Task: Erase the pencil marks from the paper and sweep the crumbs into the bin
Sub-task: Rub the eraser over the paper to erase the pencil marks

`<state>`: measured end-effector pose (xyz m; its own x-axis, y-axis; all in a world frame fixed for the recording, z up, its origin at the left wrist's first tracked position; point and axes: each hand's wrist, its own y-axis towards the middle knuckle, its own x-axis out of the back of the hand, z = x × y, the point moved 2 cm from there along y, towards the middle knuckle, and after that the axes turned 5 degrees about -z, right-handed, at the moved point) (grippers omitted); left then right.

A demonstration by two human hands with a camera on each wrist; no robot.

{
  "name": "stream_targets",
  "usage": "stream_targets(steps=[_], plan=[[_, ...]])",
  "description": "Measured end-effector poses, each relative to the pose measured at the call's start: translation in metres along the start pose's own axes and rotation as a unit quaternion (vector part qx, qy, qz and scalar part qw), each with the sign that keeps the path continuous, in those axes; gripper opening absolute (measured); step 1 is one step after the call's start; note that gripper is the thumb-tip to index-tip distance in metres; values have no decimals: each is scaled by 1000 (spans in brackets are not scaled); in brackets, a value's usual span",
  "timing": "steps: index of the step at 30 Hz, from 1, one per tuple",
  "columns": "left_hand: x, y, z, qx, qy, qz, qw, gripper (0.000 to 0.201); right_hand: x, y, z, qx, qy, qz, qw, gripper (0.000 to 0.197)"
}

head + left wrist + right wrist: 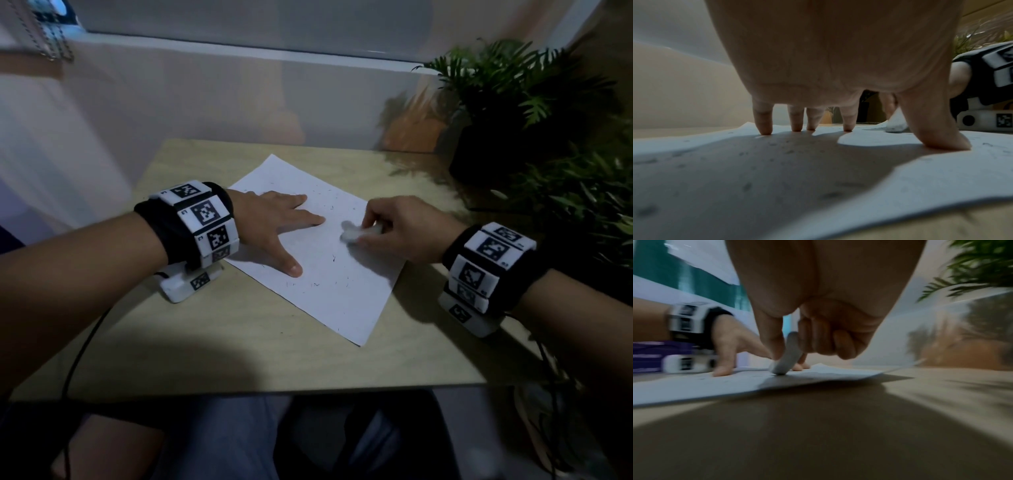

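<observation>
Your right wrist view is smeared with blur, so the tip of the eraser (786,360) reads only as a pale grey wedge; no bin appears in any view; the potted plant (507,113) runs out of frame beyond the paper's right side. Wrist bands with printed markers (205,219) flank the paper (325,270), which lies skewed on the table (239,342); it is white, speckled with short dark pencil marks and crumbs (334,258). Your left hand (274,219) lies flat on the paper's left part, fingers spread and straight; your right hand (407,226) pinches the eraser, its end touching the paper's middle.
</observation>
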<state>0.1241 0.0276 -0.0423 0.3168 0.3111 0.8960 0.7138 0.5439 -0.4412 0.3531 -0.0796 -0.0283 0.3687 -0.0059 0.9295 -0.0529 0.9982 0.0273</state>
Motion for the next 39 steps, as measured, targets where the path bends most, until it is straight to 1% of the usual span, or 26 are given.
stream_targets(steps=[2,3,6,8,9,11,12,13,14,16,18,19,21,22,23,24,27,28,29,31,32,33,34,37,38,39], plan=[[1,0,-1,2,0,3,1000,109,-3,-4,6,21,27,43,998,24],[2,-1,-2,4,0,5,1000,108,-2,-2,5,17,25,41,999,26],[5,-1,-6,7,2,10,1000,108,4,8,-5,-31,-22,-23,999,39],[5,-1,-6,7,0,10,1000,108,2,10,-4,-20,-34,-43,998,38],[5,-1,-6,7,0,10,1000,108,-1,8,1,-1,-24,-33,999,35],[6,-2,-7,6,-4,11,1000,108,-6,4,6,21,16,16,1000,29],[6,-2,-7,6,-5,13,1000,107,-6,4,7,15,35,37,999,31],[7,-3,-8,6,-4,13,1000,107,-4,5,7,1,42,43,998,34],[7,-3,-8,5,-2,12,1000,108,-2,7,4,-17,36,37,999,38],[5,-1,-6,5,-6,10,1000,108,1,11,0,-38,-16,-3,999,38],[4,0,-4,5,-10,11,1000,109,0,10,2,-24,-41,-30,998,36],[4,0,-4,3,-8,11,1000,109,-2,8,5,-7,-31,-16,999,34],[5,1,-5,1,-7,13,1000,108,-6,2,12,23,7,53,998,28],[6,0,-6,3,-8,15,1000,108,-7,2,14,27,19,74,997,26],[6,-1,-6,4,-10,15,1000,108,-7,4,12,23,19,71,997,26],[5,-1,-6,3,-11,13,1000,109,-5,7,9,9,6,49,999,27],[4,-1,-5,0,-12,8,1000,109,0,15,-1,-41,-51,-47,997,38],[4,-2,-4,1,-13,11,1000,109,-1,14,0,-38,-51,-56,996,39],[5,-1,-5,2,-13,14,1000,108,-2,13,3,-25,-40,-43,998,38],[7,0,-6,3,-14,15,1000,109,-6,7,10,-1,-6,21,1000,35],[7,0,-6,2,-14,13,1000,109,-6,6,12,-1,8,50,999,34],[5,1,-4,1,-15,10,1000,110,-6,7,11,-5,11,57,998,34],[2,1,-3,0,-16,6,1000,111,-5,10,9,-14,-1,44,999,33],[-3,2,1,-8,-18,-4,1000,116,-2,16,0,-45,-56,-36,997,36],[-3,1,1,-8,-15,-4,1000,116,-3,15,1,-39,-56,-46,997,37],[-2,1,0,-7,-12,-2,1000,115,-5,14,4,-23,-45,-37,998,37]])
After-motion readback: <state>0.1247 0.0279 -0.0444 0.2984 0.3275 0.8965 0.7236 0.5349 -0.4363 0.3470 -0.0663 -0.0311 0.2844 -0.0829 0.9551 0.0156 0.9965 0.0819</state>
